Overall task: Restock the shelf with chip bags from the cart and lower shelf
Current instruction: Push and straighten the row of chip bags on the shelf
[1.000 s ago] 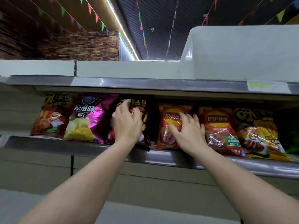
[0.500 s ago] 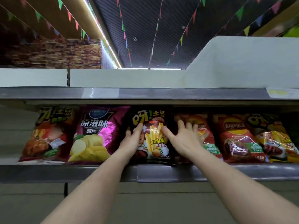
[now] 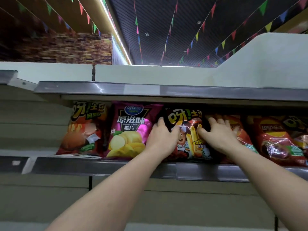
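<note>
Both hands reach up to the black chip bag point(image 3: 186, 135), which stands upright on the shelf point(image 3: 106, 165) behind the shelf's grey front rail, about midway along the row of bags. The left hand point(image 3: 162, 138) is at the black bag's left edge, its grip holding that edge: the fingers curl round the side of the bag and the thumb lies across its front. The right hand point(image 3: 218, 135) is at the black bag's right edge, thumb on the bag's front and fingers spread flat over the boundary with the orange bag point(image 3: 233, 127) just beside it on the right; whether this grip holds the black bag or only presses on it I cannot tell. Touching the black bag on its left stands the magenta bag point(image 3: 131, 129) with yellow crisps pictured on it, and further left of that the red and orange bag point(image 3: 83, 129) with fries and a burger printed on it. To the right of the black bag, beyond the orange one, a dark red bag point(image 3: 275, 139) leans on the shelf, with another bag partly cut off at the picture's edge. Above the black bag runs the grey rail of the upper shelf point(image 3: 166, 90), and higher still strings of coloured pennants point(image 3: 171, 20) cross the dark ceiling
</note>
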The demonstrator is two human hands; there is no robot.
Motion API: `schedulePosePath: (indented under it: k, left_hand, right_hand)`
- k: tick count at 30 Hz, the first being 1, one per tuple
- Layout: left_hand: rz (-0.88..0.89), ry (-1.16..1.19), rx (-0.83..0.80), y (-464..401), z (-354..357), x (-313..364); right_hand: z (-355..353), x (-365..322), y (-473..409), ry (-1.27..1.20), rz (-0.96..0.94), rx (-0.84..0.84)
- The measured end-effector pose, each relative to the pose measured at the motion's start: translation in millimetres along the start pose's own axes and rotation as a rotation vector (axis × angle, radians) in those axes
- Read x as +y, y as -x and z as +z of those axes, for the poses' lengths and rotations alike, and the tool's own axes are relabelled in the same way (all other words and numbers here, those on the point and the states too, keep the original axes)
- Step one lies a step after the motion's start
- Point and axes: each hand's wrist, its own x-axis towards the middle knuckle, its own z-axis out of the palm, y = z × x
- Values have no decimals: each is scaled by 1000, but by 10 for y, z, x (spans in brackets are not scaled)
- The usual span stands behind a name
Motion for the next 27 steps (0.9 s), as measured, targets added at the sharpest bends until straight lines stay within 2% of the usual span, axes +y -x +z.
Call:
schedulePosePath:
  k: [3, 4, 6, 8, 11, 14, 16, 24, 27]
  left_hand:
    - [310, 2, 357, 5, -369, -208]
    - [324, -23, 441, -25, -489, -291]
    - [190, -77, 536, -157, -666, -539]
    - [-47, 18, 476, -309, -788, -760]
    - [-293, 285, 173, -431, -814, -982]
    - [-305, 520, 29, -430, -718, -1082]
    - [-314, 559, -10, -444, -631, -1100]
    - [-352, 441, -86, -508, -526, -1066]
    - [-362, 382, -51, -480, -528, -1010]
  right_hand:
    - [0, -217, 27, -101, -87, 151]
    - [12, -298, 39, -105, -124, 197]
    - [58, -490, 76, -104, -212, 245]
    - [133, -712, 117, -126, -293, 246]
    - [266, -998, 162, -80, -326, 163]
    - [338, -1098, 146, 0, -283, 69]
    - [361, -1084, 141, 48, -270, 39]
    - [427, -1051, 140, 192, -254, 38]
    - [402, -1058, 122, 173, -251, 25]
